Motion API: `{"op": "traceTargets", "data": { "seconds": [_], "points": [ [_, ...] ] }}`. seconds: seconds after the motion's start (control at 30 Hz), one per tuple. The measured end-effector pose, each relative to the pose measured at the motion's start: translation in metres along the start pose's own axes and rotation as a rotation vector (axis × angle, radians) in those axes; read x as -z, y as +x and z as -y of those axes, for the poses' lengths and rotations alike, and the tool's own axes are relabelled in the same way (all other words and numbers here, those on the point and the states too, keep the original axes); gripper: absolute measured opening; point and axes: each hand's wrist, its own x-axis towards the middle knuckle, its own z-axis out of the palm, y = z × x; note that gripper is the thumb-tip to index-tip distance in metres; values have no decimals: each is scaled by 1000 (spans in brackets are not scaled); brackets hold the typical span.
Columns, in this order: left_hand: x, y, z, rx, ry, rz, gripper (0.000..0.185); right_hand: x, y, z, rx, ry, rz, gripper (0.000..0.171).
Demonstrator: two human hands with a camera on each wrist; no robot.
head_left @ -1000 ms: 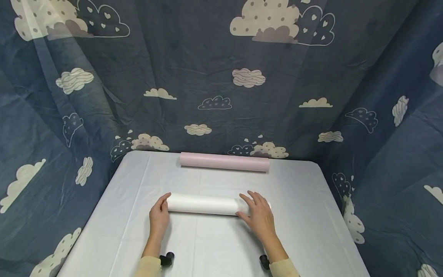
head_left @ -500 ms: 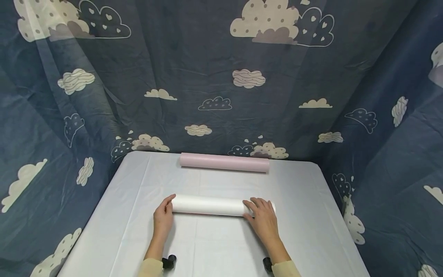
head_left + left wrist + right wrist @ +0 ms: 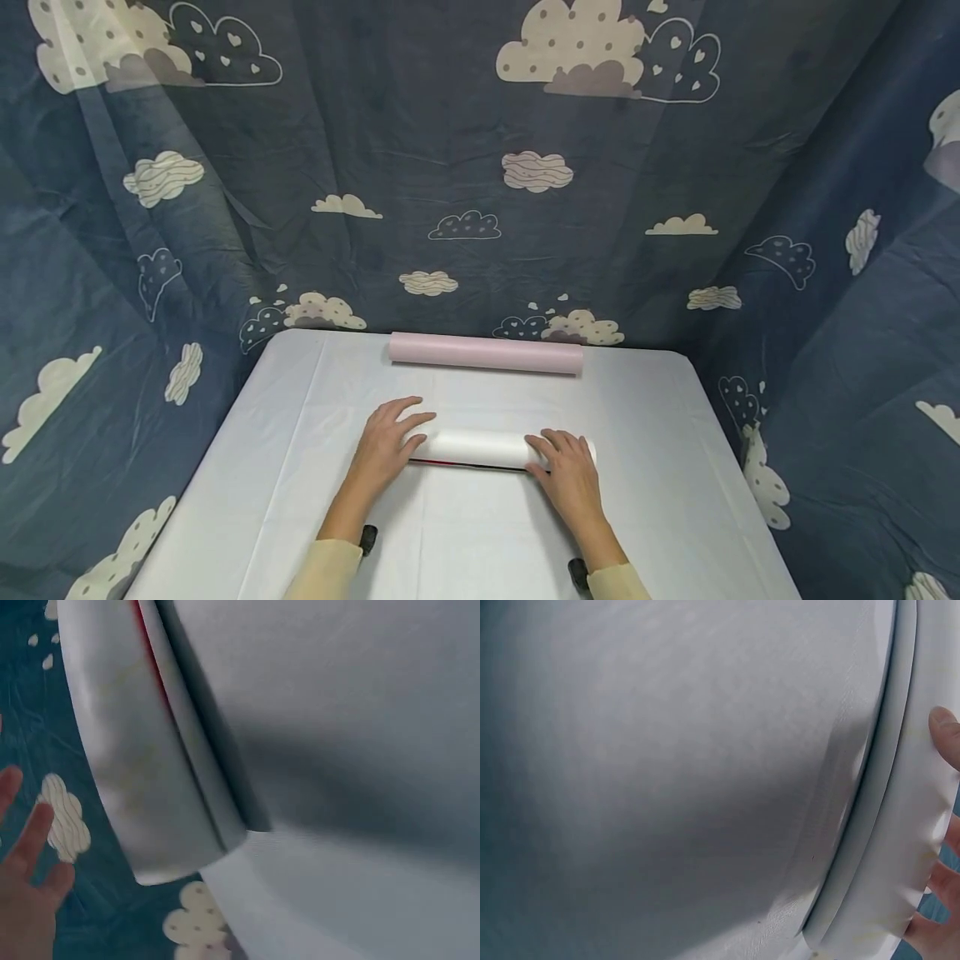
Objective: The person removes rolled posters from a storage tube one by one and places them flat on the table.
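Observation:
A white roll of sheet material (image 3: 476,448) lies crosswise on the table, with a thin dark and red line along its near lower edge. In the left wrist view its loose sheet edge (image 3: 196,769) shows as a flap along the side. My left hand (image 3: 381,446) is over the roll's left end with fingers spread; the left wrist view shows its fingers (image 3: 30,836) apart from the roll. At the right end, my right hand (image 3: 572,479) holds the roll, thumb (image 3: 946,735) on the near side and fingers over the far side. The left end is hidden behind the left hand.
A pink roll (image 3: 486,353) lies near the back edge of the white-covered table (image 3: 480,542). Dark blue cloth (image 3: 450,108) with cloud prints hangs behind and at both sides. Each wrist carries a small black device (image 3: 367,540).
The white roll first shifted slightly right with both hands. My left hand then released its left end and moved up and right over it, fingers spreading. The right hand stays on the roll.

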Motion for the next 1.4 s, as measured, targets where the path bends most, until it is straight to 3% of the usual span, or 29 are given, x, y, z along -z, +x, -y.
{"op": "traceTargets", "data": {
  "seconds": [0.1,0.23,0.33,0.6,0.9,1.23,1.4],
  "points": [
    [-6,10,-2,-102,20,147,46,0,1,0,1,2,-1,51],
    [-15,15,-3,-97,14,338,53,0,1,0,-1,-1,4,50],
    [-22,15,-3,-91,23,408,56,0,1,0,-4,-4,8,50],
    [-30,12,-3,-121,118,437,54,0,4,0,13,-5,-7,50],
    [-25,20,-10,-57,148,535,55,-2,11,-2,28,-22,-6,49],
    [-11,26,-24,-55,135,682,67,-5,26,2,11,24,50,56],
    [-8,22,-27,8,64,737,75,-9,31,6,-16,40,93,60]
  ]
}}
